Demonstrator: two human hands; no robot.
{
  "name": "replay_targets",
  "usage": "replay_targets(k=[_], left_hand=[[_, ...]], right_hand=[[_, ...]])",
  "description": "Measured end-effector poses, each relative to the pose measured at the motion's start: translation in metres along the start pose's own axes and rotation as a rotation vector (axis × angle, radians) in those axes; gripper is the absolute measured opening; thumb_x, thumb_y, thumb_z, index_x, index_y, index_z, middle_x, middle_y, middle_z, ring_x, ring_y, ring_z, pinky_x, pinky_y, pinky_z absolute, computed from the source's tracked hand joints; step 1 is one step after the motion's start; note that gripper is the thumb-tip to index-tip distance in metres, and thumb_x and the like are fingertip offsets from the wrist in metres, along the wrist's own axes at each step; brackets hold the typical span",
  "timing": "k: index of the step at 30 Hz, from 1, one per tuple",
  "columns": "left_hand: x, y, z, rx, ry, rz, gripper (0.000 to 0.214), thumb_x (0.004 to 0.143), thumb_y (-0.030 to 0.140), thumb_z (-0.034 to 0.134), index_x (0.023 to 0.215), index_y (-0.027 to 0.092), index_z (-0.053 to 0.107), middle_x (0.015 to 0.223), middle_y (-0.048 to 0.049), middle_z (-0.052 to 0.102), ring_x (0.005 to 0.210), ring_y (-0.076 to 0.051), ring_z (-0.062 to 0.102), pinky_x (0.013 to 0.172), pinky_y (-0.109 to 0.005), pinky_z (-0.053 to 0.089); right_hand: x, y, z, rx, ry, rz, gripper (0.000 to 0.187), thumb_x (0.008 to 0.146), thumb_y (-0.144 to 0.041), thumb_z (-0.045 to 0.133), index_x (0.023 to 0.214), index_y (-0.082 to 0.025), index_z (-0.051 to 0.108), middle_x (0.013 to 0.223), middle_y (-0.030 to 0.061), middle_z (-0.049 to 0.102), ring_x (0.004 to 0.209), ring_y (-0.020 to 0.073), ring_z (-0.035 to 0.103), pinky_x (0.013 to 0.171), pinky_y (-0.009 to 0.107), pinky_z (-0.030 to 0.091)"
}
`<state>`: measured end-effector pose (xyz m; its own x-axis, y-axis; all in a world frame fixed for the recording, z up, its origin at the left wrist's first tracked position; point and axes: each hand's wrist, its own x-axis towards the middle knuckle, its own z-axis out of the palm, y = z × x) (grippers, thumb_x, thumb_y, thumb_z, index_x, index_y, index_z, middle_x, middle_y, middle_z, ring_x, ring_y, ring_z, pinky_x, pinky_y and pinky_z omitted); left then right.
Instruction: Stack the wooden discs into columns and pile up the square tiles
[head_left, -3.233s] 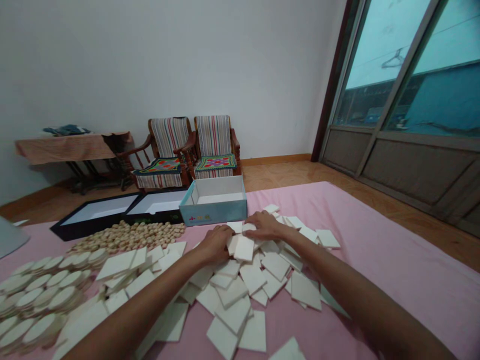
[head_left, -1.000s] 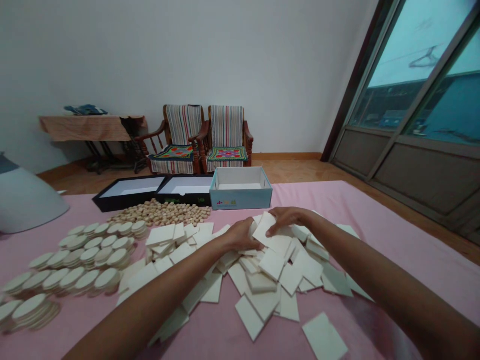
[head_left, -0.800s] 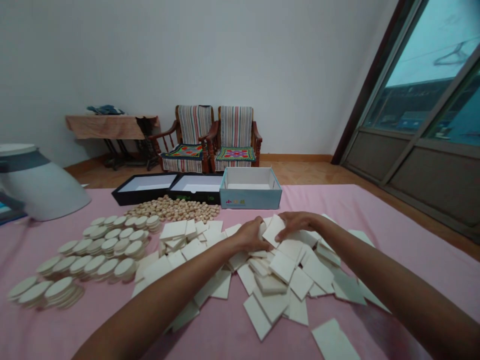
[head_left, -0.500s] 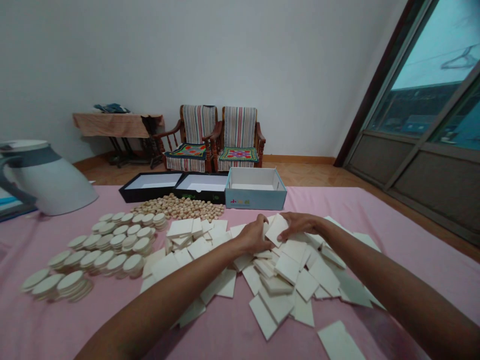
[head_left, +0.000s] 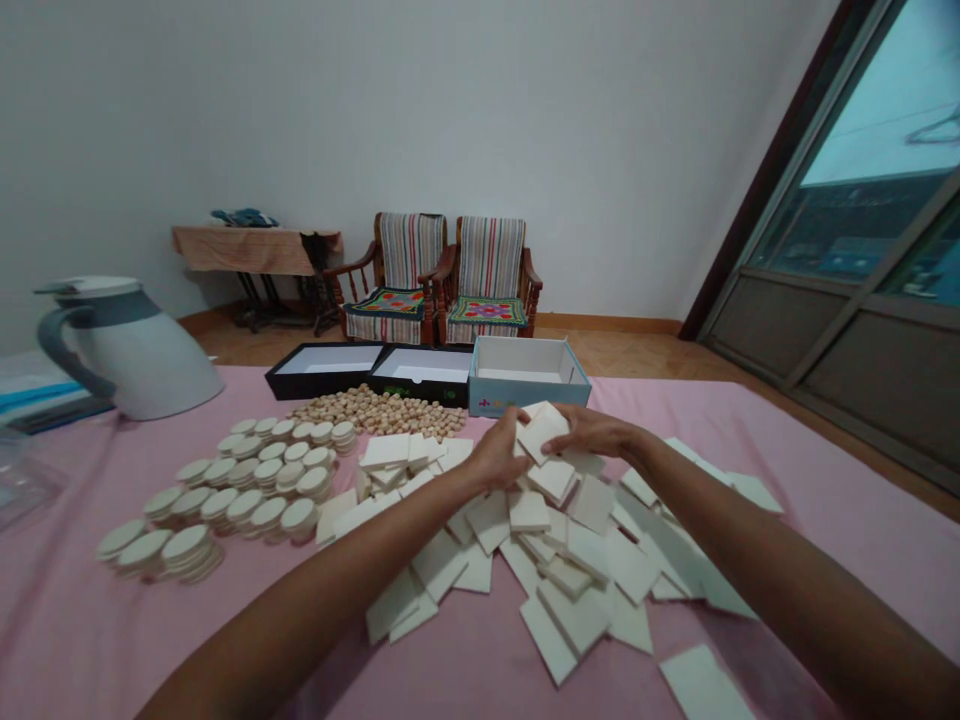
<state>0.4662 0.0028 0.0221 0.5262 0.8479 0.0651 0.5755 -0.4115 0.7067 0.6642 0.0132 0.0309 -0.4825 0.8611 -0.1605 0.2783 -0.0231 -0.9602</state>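
Observation:
Both hands meet over a loose heap of thin white square tiles [head_left: 585,545]. Between them is a small bunch of white square tiles [head_left: 541,432], tilted. My left hand [head_left: 499,450] is closed around the bunch's left side, thumb toward me. My right hand [head_left: 589,432] pinches its right side, with fingertips on the top tile's face. Some fingers are hidden behind the tiles. More tiles lie under my left forearm, beside a stack of square tiles [head_left: 386,452]. One tile [head_left: 705,685] lies apart at the near edge.
Stacks of round white discs [head_left: 255,480] stand at the left. Small wooden cubes [head_left: 382,410] are piled before two black box trays [head_left: 326,370] and an open light-blue box [head_left: 529,395]. A grey-white jug [head_left: 150,355] stands at far left on the pink cloth [head_left: 285,640].
Both hands have lifted slightly, the tile bunch held closer between them. Tiles in the heap below have shifted. The whole view has swung a little to the left.

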Motion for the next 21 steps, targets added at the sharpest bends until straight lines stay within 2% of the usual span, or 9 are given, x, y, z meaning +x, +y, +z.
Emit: replay_targets(k=[3, 6, 10, 13, 17, 21], left_hand=[[-0.005, -0.01, -0.035, 0.098, 0.047, -0.009, 0.053, 0.066, 0.014, 0.061, 0.114, 0.019, 0.039, 0.099, -0.0038, 0.06, 0.091, -0.022, 0.057, 0.076, -0.03, 0.045], [-0.014, -0.023, -0.068, 0.186, 0.033, -0.04, 0.051, 0.064, 0.014, 0.063, 0.111, 0.019, 0.044, 0.09, -0.0012, 0.062, 0.085, -0.021, 0.058, 0.072, -0.029, 0.046], [-0.026, -0.041, -0.099, 0.285, -0.007, -0.059, 0.049, 0.06, 0.015, 0.064, 0.108, 0.018, 0.051, 0.096, -0.0027, 0.064, 0.089, -0.023, 0.059, 0.077, -0.03, 0.046], [-0.03, -0.055, -0.107, 0.332, -0.028, -0.061, 0.055, 0.058, 0.014, 0.066, 0.112, 0.019, 0.053, 0.104, -0.0041, 0.065, 0.094, -0.022, 0.059, 0.081, -0.029, 0.046], [-0.03, -0.071, -0.104, 0.384, -0.014, -0.08, 0.056, 0.063, 0.012, 0.063, 0.117, 0.016, 0.053, 0.104, -0.0078, 0.066, 0.09, -0.022, 0.062, 0.078, -0.029, 0.049], [-0.039, -0.068, -0.097, 0.469, 0.107, -0.062, 0.056, 0.069, 0.011, 0.06, 0.123, 0.018, 0.05, 0.126, -0.0124, 0.055, 0.118, -0.03, 0.048, 0.099, -0.043, 0.037]], right_hand=[[0.028, -0.012, 0.016, 0.062, -0.028, -0.016, 0.052, 0.054, -0.029, 0.081, 0.098, -0.017, 0.056, 0.081, -0.0012, 0.066, 0.067, 0.0122, 0.059, 0.064, 0.025, 0.05], [0.057, -0.017, 0.04, 0.147, -0.091, -0.039, 0.054, 0.051, -0.031, 0.082, 0.096, -0.017, 0.056, 0.082, 0.0005, 0.067, 0.068, 0.0136, 0.06, 0.065, 0.027, 0.051], [0.083, -0.018, 0.074, 0.177, -0.122, -0.07, 0.055, 0.054, -0.04, 0.08, 0.098, -0.018, 0.055, 0.086, 0.0024, 0.067, 0.073, 0.0156, 0.062, 0.07, 0.03, 0.052], [0.089, -0.018, 0.091, 0.139, -0.095, -0.091, 0.054, 0.061, -0.048, 0.075, 0.101, -0.019, 0.054, 0.092, 0.0034, 0.066, 0.081, 0.0165, 0.063, 0.076, 0.03, 0.051], [0.086, -0.018, 0.098, 0.0, -0.016, -0.09, 0.053, 0.067, -0.051, 0.071, 0.106, -0.02, 0.055, 0.101, 0.0065, 0.065, 0.093, 0.0196, 0.061, 0.081, 0.032, 0.05], [0.073, -0.02, 0.085, -0.2, 0.121, -0.076, 0.052, 0.071, -0.043, 0.068, 0.115, -0.019, 0.054, 0.121, 0.0098, 0.058, 0.108, 0.021, 0.055, 0.084, 0.03, 0.047]])
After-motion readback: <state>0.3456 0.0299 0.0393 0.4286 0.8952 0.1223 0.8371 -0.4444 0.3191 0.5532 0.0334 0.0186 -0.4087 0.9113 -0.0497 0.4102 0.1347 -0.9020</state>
